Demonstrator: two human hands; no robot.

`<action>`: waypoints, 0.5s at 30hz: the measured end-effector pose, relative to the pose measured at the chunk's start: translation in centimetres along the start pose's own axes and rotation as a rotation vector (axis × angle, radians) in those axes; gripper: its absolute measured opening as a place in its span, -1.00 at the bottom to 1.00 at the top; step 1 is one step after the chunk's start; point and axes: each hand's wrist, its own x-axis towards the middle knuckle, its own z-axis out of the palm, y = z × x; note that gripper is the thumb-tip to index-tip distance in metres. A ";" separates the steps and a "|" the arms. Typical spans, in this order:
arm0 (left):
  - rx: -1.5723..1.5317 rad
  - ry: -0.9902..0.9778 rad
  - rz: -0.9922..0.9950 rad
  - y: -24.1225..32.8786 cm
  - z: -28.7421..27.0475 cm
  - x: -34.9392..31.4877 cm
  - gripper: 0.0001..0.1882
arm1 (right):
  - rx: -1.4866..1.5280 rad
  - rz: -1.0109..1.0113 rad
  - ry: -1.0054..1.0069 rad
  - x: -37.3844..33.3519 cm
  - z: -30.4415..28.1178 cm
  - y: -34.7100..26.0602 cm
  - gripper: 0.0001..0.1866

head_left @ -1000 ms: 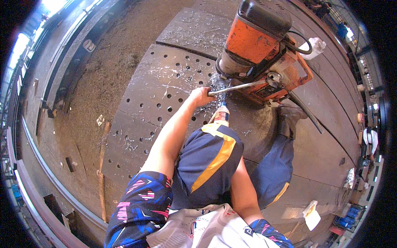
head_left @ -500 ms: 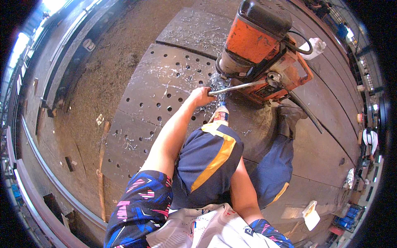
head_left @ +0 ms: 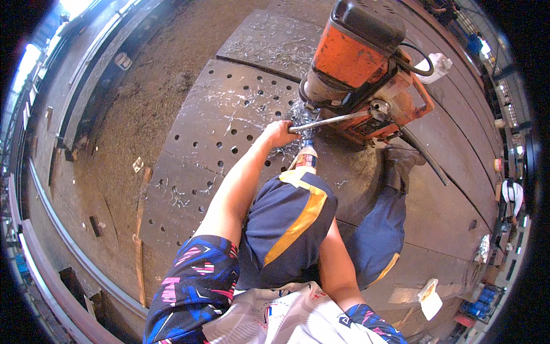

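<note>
An orange magnetic drill (head_left: 349, 57) with a black motor cap stands on a dark metal plate (head_left: 195, 109) drilled with rows of holes. My left hand (head_left: 278, 134) is closed round the end of the drill's long feed lever (head_left: 329, 121). Just below the lever, a clear plastic bottle (head_left: 307, 159) with a blue top points at the drilling spot, where curly metal shavings (head_left: 306, 114) gather. My right forearm (head_left: 338, 264) passes behind my bent knee (head_left: 292, 223), which hides the right hand and the bottle's lower part.
Another lever (head_left: 424, 155) sticks out from the drill toward the right. A black cable (head_left: 427, 63) loops beside the motor, near a white container (head_left: 438, 66). Wooden strips (head_left: 140, 241) lie left of the plate. A white piece (head_left: 429, 301) lies at lower right.
Almost nothing differs. My left hand stays on the lever, and the bottle keeps nearly the same place below it.
</note>
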 end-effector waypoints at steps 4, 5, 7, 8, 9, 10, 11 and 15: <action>0.000 0.001 0.009 -0.3 0.0 0.2 -0.46 | 0.007 -0.054 -0.036 0.9 -0.3 0.6 -0.68; -0.003 0.006 0.008 -0.3 -0.1 0.2 -0.46 | -0.020 -0.049 -0.030 1.1 -0.3 0.7 -0.68; -0.001 -0.008 -0.002 0.1 -0.2 0.2 -0.46 | -0.070 -0.040 -0.012 1.5 -0.8 0.9 -0.67; 0.004 -0.028 -0.009 0.3 -0.4 0.3 -0.45 | -0.074 -0.044 0.004 1.6 -1.2 0.8 -0.66; 0.011 -0.049 -0.013 0.4 -0.7 0.2 -0.45 | -0.095 -0.051 -0.003 1.8 -1.0 1.3 -0.65; 0.011 -0.050 -0.002 -0.1 -0.6 0.6 -0.44 | -0.123 -0.075 -0.008 2.2 -1.1 1.5 -0.64; -0.034 -0.088 -0.020 1.5 -0.3 0.5 -0.42 | -0.169 -0.109 0.004 2.7 -2.6 3.0 -0.63; -0.079 -0.058 -0.025 0.5 -0.8 0.0 -0.46 | -0.234 -0.155 0.010 0.9 0.0 0.3 -0.61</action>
